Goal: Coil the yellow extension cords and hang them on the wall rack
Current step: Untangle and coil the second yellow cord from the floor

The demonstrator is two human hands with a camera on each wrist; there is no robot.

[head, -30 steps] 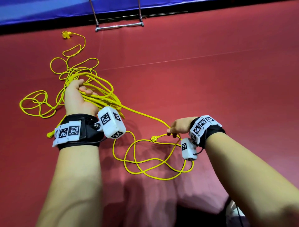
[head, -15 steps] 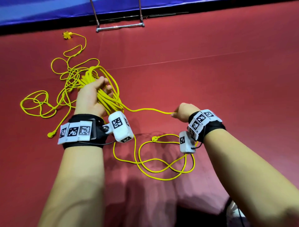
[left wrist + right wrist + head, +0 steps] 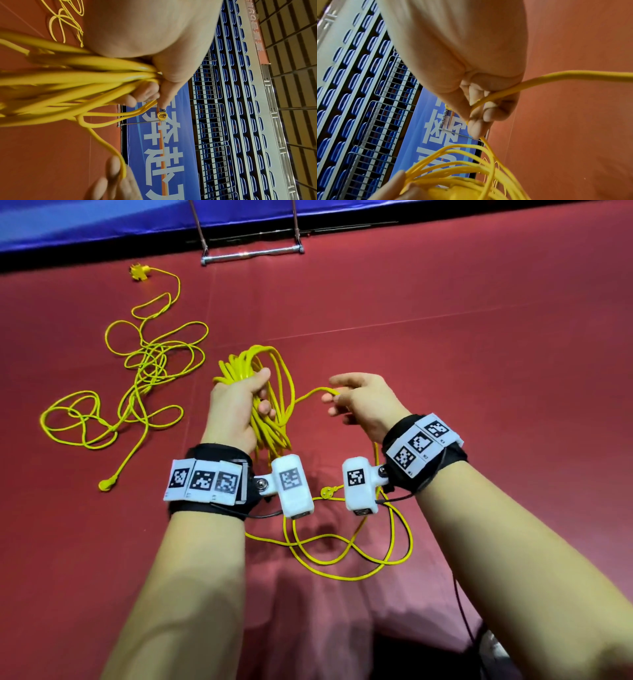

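The left hand point(image 3: 236, 409) is wrapped around a bundle of coiled loops point(image 3: 263, 392) of a yellow extension cord, thumb on top and fingers curled beneath, the loops arching up past the knuckles and trailing down toward the wrist. The right hand point(image 3: 363, 405) pinches a single free strand point(image 3: 308, 395) of the same cord between thumb and fingertips, just beside the coil; the slack behind it drops under the wrist cameras into loose loops point(image 3: 346, 553) on the red floor point(image 3: 479, 337), where a small round plug end point(image 3: 327, 491) lies.

The head view alone shows a second, uncoiled cord point(image 3: 144, 371) sprawled on the floor to the left — one end a flat round plug point(image 3: 108, 484), the other a yellow socket block point(image 3: 138, 272) near the far edge. Only the base bar of the metal rack point(image 3: 251, 254) is in that picture; its top is cut off.

The left wrist view point(image 3: 159, 86) shows more — the rack standing against a blue banner with a small coiled cord point(image 3: 162, 116) already hung on it, and blue stadium seats behind. The right wrist view point(image 3: 476, 108) shows the strand passing under the thumb, but the fingertips are blurred and the rack is partly hidden behind them.
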